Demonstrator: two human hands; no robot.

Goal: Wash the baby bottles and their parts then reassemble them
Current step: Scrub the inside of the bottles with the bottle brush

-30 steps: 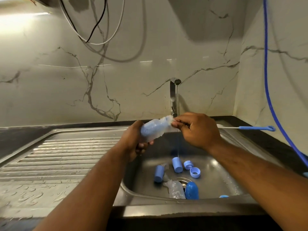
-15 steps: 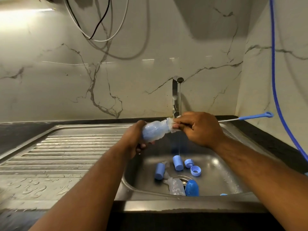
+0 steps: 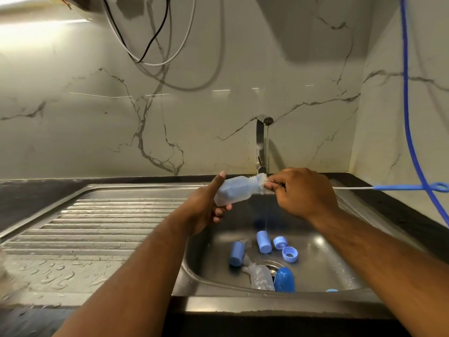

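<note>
Left hand (image 3: 206,210) grips the bottle (image 3: 237,192) by its base, thumb raised, holding it nearly level over the sink (image 3: 267,305); right hand (image 3: 301,193) pinches the brush (image 3: 408,188) at the bottle's mouth, handle jutting right; blue caps (image 3: 263,242) and a second bottle (image 3: 261,277) lie in the basin by the drain

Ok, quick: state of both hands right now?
Left hand: closed around the baby bottle, thumb sticking up.
Right hand: pinching the bottle brush at the bottle's mouth.
</note>
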